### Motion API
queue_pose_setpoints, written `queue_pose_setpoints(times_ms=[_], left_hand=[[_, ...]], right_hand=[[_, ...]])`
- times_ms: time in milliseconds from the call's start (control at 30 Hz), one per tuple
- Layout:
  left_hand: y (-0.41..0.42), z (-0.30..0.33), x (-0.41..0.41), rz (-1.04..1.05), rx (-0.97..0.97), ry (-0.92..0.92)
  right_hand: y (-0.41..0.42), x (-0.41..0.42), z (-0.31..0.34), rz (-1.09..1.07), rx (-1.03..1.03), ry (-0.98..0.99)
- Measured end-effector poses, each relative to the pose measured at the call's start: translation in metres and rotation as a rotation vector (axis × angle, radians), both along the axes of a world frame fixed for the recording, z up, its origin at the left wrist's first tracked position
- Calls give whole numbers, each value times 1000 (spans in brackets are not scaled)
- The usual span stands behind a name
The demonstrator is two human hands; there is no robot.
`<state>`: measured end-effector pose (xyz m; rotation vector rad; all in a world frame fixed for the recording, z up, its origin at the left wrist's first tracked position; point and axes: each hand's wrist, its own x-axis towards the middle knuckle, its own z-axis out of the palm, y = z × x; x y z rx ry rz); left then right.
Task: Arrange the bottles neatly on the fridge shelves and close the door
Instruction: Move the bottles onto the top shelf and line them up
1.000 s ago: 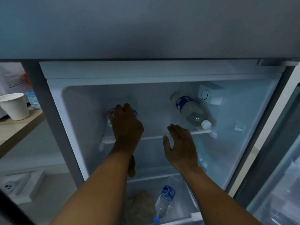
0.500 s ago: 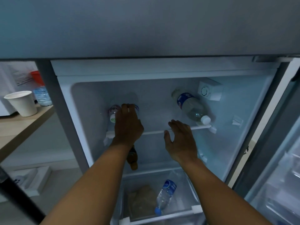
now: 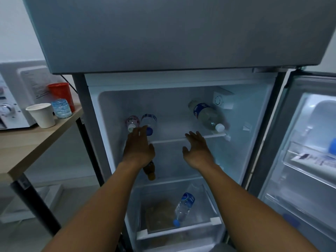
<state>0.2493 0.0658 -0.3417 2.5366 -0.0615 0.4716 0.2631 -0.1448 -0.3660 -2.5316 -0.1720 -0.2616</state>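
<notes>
- Two bottles lie side by side at the left of the top shelf, caps forward: a pink one and a blue-capped one, touching or nearly so.
- A larger bottle lies askew at the right, its white cap at the shelf edge.
- Another bottle lies in the drawer; a brown one sits below, half hidden by the left hand.
- Likely light, smooth, prone to roll; best gripped round the body.
- Left hand is open, fingertips at the two caps; right hand is open, empty, at the shelf edge.
- The door stands open at the right, clear of the arms.
</notes>
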Motion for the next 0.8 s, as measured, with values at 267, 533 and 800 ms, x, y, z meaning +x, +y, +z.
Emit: queue_pose_setpoints(times_ms=[267, 533, 800], left_hand=[[-9, -32, -38, 111, 62, -348], [-6, -74, -23, 52, 74, 6], [-6, -116, 10, 94, -14, 88]], right_hand=[[-6, -33, -26, -148, 211, -196], [-24, -35, -64, -230, 123, -57], [-41, -9, -97, -329, 30, 112]])
